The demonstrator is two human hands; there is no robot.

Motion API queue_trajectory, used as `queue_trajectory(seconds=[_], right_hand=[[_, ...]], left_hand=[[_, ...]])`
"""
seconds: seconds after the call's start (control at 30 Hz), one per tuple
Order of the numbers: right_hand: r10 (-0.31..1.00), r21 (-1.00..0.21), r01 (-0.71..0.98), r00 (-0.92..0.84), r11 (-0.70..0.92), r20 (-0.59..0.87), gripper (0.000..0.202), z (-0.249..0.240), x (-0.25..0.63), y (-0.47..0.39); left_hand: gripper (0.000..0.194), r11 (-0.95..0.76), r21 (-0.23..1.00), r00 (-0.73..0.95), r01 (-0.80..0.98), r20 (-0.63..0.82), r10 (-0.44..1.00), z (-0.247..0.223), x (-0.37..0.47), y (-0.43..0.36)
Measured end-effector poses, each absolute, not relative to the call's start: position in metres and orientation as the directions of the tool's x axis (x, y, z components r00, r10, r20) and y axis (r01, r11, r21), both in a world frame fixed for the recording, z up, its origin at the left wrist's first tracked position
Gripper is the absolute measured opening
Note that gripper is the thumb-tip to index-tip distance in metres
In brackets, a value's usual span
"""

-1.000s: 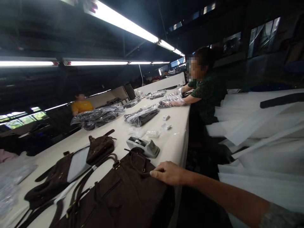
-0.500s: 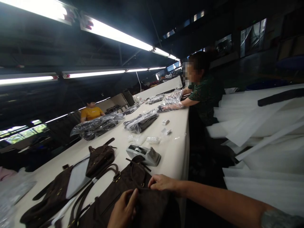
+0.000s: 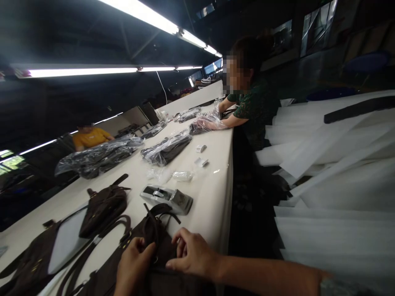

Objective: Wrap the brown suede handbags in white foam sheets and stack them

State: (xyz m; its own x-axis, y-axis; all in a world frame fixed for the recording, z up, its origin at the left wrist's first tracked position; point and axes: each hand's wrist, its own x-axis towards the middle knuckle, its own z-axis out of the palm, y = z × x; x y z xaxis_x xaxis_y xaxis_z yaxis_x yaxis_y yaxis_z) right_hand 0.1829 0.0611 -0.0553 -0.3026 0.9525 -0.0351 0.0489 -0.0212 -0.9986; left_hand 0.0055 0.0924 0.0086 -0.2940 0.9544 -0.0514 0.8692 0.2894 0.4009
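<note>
Your left hand (image 3: 132, 265) and right hand (image 3: 189, 255) both rest on the dark brown handbag (image 3: 154, 242) at the near edge of the tabletop (image 3: 212, 185), fingers curled pinching its top, tape dispenser (image 3: 168, 197) just beyond.

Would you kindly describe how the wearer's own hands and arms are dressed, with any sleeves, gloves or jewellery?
Both hands are bare, without gloves or visible rings: the left hand and the right hand. The right forearm is uncovered up to a grey, blurred sleeve edge at the frame's corner.
</note>
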Motion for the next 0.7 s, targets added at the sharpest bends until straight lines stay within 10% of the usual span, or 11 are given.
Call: queue_trajectory(seconds=[0.2,0.47,0.7], right_hand=[[0.945,-0.981,0.118,-0.306,0.155,0.112,0.032,-0.050,0.171,0.079],[0.855,-0.979,0.060,-0.498,0.197,0.142,0.050,-0.042,0.129,0.167],[0.989,-0.997,-0.069,-0.141,0.045,0.054,0.048,-0.038,0.117,0.133]], left_hand=[[0.035,0.305,0.186,-0.300,0.934,-0.057,0.952,0.047,-0.004,0.092],[0.051,0.273,0.306,-0.245,0.912,-0.127,0.961,0.045,-0.030,0.093],[0.048,0.287,0.388,-0.256,0.876,-0.131,0.958,0.048,-0.033,0.087]])
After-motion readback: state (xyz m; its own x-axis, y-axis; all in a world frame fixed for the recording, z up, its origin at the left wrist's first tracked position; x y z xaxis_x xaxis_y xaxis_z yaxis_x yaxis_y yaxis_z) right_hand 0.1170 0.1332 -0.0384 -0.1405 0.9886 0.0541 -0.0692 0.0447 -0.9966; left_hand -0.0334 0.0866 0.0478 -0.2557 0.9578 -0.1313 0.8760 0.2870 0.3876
